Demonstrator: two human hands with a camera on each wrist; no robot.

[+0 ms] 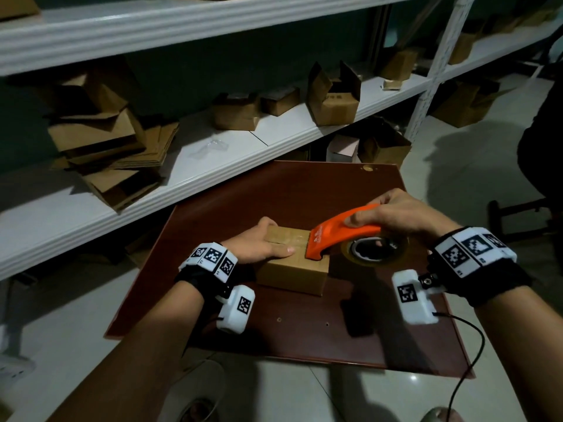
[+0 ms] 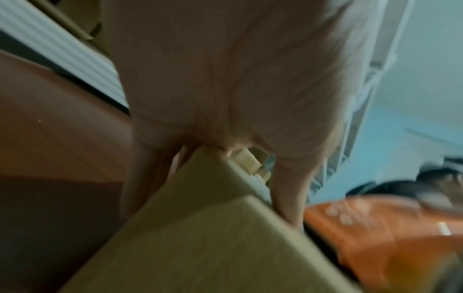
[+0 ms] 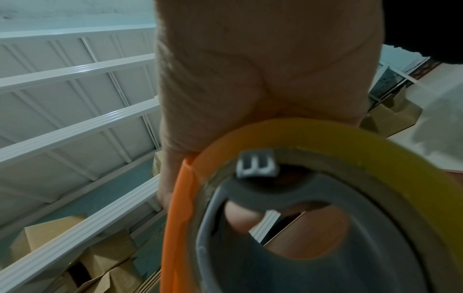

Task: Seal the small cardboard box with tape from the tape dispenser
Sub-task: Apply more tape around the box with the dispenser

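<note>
The small cardboard box (image 1: 292,275) sits near the middle of a dark red-brown table (image 1: 304,330). My left hand (image 1: 262,243) lies over its top; the fingers curl over the far edge and the thumb lies flat on the lid. The left wrist view shows the palm (image 2: 238,79) over a corner of the box (image 2: 200,247). My right hand (image 1: 396,214) grips the orange tape dispenser (image 1: 344,233) from above. The dispenser's front end rests on the right part of the box top. Its yellowish tape roll (image 3: 325,138) hangs to the right of the box.
White shelves (image 1: 213,166) behind the table carry flattened cartons (image 1: 115,153) and open cardboard boxes (image 1: 332,99). A dark-clothed person (image 1: 542,141) stands at the far right. A black cable (image 1: 469,360) trails from my right wrist across the table's near right corner.
</note>
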